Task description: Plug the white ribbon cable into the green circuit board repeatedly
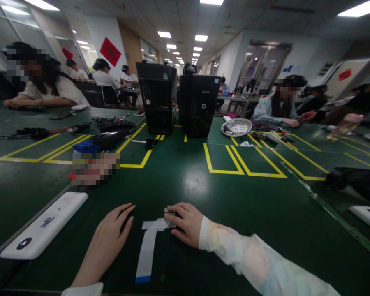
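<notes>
A flat white ribbon cable (pixel 147 251) lies folded on the green table, with a blue strip across its near end. Its other leg bends right beneath the fingers of my right hand (pixel 186 222). Those fingertips pinch or press the cable's end, where a small grey piece shows; the finger undersides are hidden. To the left of the cable, my left hand (pixel 115 226) rests on the table, fingers stretched out and thumb apart, holding nothing.
A white power-bank-like device (pixel 46 224) lies far left. Behind it are a blurred-out item (pixel 94 168) and a black-and-blue bundle (pixel 101 142). Two black computer towers (pixel 157 98) stand at the back, beside a white basket (pixel 236 127). Yellow tape (pixel 226 170) marks the table; people sit around.
</notes>
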Demonstrator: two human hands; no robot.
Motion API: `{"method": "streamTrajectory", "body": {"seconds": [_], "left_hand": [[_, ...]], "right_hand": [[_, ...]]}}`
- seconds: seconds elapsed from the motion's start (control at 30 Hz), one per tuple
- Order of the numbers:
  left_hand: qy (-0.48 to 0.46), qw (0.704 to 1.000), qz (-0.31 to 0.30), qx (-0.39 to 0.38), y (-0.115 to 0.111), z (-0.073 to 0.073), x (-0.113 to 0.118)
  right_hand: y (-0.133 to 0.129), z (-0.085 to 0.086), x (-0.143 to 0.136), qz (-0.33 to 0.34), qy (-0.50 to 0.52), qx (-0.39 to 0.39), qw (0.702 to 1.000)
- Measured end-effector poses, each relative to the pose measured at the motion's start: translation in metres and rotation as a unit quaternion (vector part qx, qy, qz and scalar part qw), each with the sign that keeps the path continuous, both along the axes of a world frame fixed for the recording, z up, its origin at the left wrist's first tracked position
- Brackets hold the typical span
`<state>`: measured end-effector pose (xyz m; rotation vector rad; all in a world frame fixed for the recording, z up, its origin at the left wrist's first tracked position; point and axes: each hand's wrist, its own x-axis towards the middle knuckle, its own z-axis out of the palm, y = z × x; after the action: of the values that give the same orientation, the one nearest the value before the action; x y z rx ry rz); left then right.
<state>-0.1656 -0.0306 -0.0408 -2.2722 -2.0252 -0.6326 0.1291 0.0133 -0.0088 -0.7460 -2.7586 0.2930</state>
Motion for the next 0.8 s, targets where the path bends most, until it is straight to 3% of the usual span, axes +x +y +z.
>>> {"method": "streamTrajectory", "body": {"seconds": [0.4, 0.53, 0.6, 0.67, 0.73, 0.8], "left_hand": [[0.001, 1.0, -0.005, -0.005, 0.001, -0.001, -0.003], [-0.004, 1.0, -0.002, -0.006, 0.0, 0.0, -0.001], [-0.009, 1.0, 0.0, -0.002, 0.0, 0.001, 0.0], [-0.012, 1.0, 0.001, -0.002, 0.0, 0.0, 0.001], [-0.009, 1.0, 0.0, -0.003, 0.0, -0.001, 0.0], [-0.005, 1.0, -0.002, -0.003, 0.001, -0.003, 0.0]], "right_hand": [[-0.01, -0.002, 0.001, 0.001, -0.026, -0.005, 1.0], [0.004, -0.008, 0.015, -0.002, -0.034, 0.034, 0.999], [0.026, -0.011, 0.038, -0.055, -0.041, 0.072, 0.995], [0.054, -0.013, 0.075, -0.169, -0.044, 0.113, 0.978], [0.083, -0.016, 0.125, -0.312, -0.046, 0.139, 0.939], [0.102, -0.017, 0.183, -0.465, -0.06, 0.142, 0.872]]}}
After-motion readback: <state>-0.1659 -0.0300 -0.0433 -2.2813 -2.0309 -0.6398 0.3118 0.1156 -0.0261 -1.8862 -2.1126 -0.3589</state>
